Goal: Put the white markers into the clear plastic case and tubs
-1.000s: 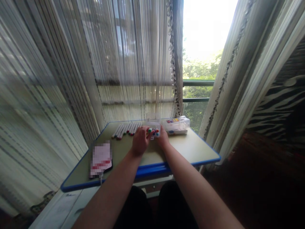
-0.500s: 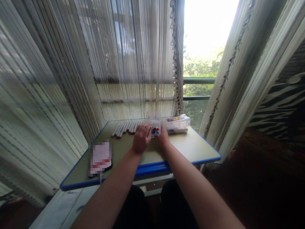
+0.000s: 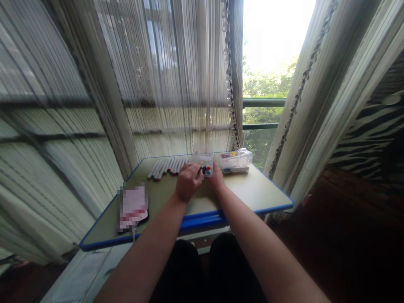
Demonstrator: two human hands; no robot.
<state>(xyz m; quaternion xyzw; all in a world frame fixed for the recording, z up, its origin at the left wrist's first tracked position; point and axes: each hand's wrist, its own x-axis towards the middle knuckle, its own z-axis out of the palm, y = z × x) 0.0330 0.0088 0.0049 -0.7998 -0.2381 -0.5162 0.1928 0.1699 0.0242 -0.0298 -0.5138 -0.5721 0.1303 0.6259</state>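
Observation:
A small clear plastic case (image 3: 206,161) lies tilted on the far part of the table, its open end towards me. Several marker ends (image 3: 208,169), red, purple and blue, show inside it. My right hand (image 3: 217,176) is closed around the case's right side. At the opening's left, my left hand (image 3: 188,180) has its fingers bent together around a marker with a dark green end (image 3: 200,167), most of which the fingers hide. Left of that hand, a row of white markers (image 3: 167,166) with coloured ends lies on the table.
A larger clear case (image 3: 236,158) with a colourful label lies at the table's right, pens beside its near edge. A blurred-out phone-like device (image 3: 134,206) with a cable sits at the left. The table (image 3: 252,195) has a blue edge; curtains (image 3: 179,84) hang behind it.
My left hand's fingers have shifted slightly at the case opening, and a dark green marker end now shows by the fingertips. The right hand stays on the case. The view has tilted slightly.

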